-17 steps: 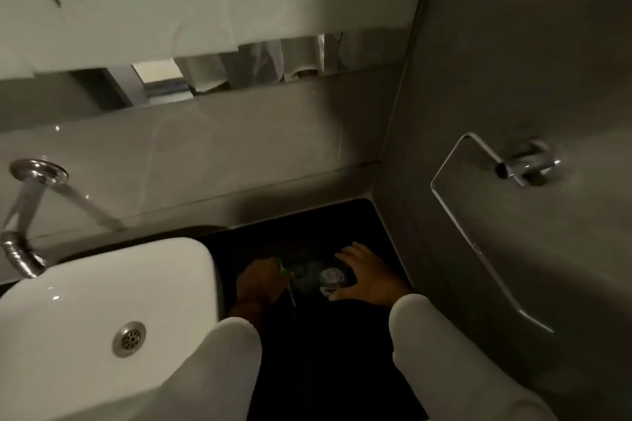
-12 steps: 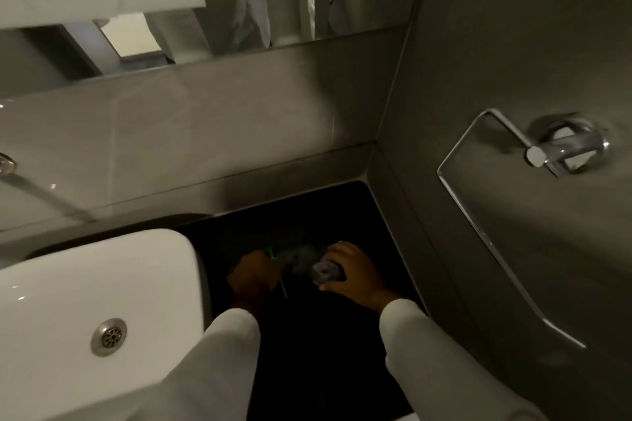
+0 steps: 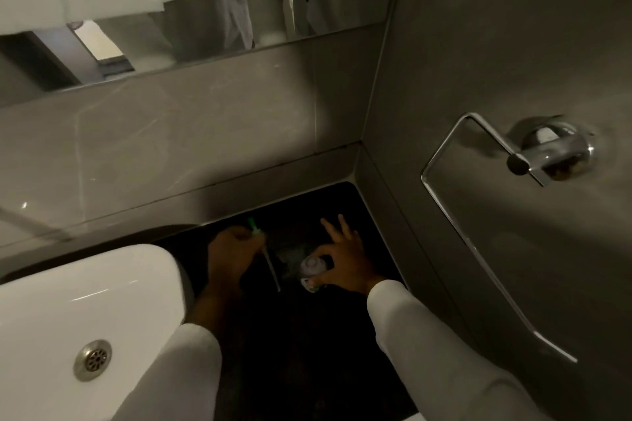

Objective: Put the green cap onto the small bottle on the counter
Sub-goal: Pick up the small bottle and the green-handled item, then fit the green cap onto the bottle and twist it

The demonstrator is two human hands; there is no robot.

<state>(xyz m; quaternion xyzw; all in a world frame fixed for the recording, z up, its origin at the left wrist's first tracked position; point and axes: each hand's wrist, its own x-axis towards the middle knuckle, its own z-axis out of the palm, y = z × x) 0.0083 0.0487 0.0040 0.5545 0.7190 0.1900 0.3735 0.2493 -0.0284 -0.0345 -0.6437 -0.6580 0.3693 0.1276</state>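
Observation:
A small clear bottle [image 3: 312,267] stands on the dark counter [image 3: 307,335] in the corner. My right hand [image 3: 342,260] pinches its top between thumb and forefinger, with the other fingers spread upward. My left hand [image 3: 232,255] is closed around the green cap [image 3: 254,229], whose green tip pokes up above my fist while a thin pale tube hangs down from it toward the counter. The cap is left of the bottle and apart from it. The light is dim.
A white basin [image 3: 85,301] with a metal drain [image 3: 92,359] fills the lower left. Grey tiled walls close the corner. A chrome towel ring [image 3: 478,215] projects from the right wall. A mirror strip [image 3: 205,37] runs above the backsplash.
The view has shifted left to right and closer. My right hand went from covering the bottle to pinching its top with fingers spread. My left hand has raised the cap slightly.

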